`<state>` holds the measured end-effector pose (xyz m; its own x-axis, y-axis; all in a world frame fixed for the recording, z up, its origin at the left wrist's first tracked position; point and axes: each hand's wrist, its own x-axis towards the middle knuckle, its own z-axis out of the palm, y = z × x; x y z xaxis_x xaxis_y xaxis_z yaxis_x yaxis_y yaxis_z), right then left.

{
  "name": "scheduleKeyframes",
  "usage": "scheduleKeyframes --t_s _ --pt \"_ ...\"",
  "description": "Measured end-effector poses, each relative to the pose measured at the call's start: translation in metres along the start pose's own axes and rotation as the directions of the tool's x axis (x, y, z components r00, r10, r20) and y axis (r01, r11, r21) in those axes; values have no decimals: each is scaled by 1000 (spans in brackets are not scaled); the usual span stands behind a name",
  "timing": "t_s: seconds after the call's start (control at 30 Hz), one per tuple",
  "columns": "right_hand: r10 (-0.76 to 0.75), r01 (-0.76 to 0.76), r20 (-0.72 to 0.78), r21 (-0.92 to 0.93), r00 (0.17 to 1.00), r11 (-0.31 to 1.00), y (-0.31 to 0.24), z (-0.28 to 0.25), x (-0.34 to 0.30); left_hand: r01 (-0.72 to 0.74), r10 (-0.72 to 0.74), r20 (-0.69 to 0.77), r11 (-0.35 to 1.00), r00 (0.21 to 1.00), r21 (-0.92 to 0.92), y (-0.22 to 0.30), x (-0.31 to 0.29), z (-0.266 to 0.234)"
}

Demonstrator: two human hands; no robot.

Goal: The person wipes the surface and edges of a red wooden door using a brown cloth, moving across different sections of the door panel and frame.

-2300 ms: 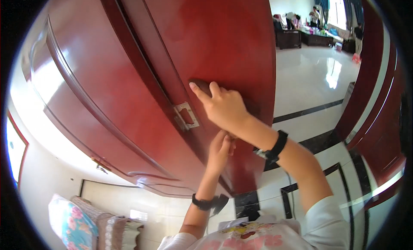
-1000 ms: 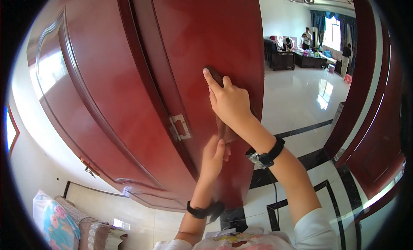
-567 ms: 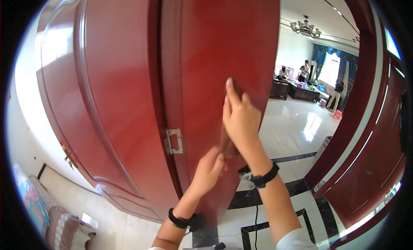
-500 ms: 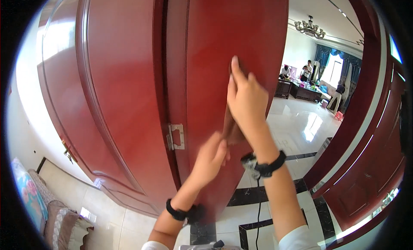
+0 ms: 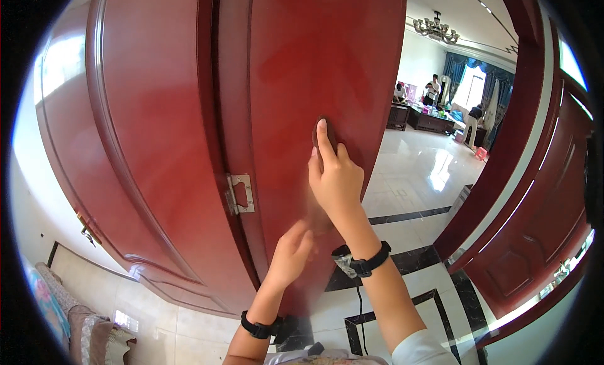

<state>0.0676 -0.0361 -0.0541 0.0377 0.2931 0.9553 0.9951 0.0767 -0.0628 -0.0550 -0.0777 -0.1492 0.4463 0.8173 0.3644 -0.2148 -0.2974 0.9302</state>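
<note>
Right hand [image 5: 336,181] gripping brown cloth [image 5: 320,218] on red panel [image 5: 308,63], left hand [image 5: 292,253] half-curled, hold unclear, hinge [image 5: 250,194] alongside

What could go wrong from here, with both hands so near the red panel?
A finger might be pinched: the left hand is not far from the hinge, and the red door could swing. The black strap behind the right hand may scratch the shiny red panel if it rubs there. The thin black cord below that strap could snag; where it leads is unclear.
</note>
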Motion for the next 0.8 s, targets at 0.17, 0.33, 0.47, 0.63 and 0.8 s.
scheduleKeyframes --t_s 0.17,0.33,0.47,0.63,0.8 --pt "1 1 -41 56 999 998 3 -4 24 -155 151 35 966 988 207 36 11 -2" --pt "57 -57 0 16 998 998 -11 1 21 -132 152 -74 964 986 232 24 8 -9" --pt "5 -5 32 7 999 1000 -24 9 -7 -43 81 -142 967 987 253 -1 -9 -23" --pt "-107 72 95 310 990 948 -45 -12 -26 -190 200 -65 973 978 130 -1 -29 -46" --pt "-233 -81 291 768 928 635 -90 -41 -105 -288 160 -296 839 942 -461 -21 -58 -63"
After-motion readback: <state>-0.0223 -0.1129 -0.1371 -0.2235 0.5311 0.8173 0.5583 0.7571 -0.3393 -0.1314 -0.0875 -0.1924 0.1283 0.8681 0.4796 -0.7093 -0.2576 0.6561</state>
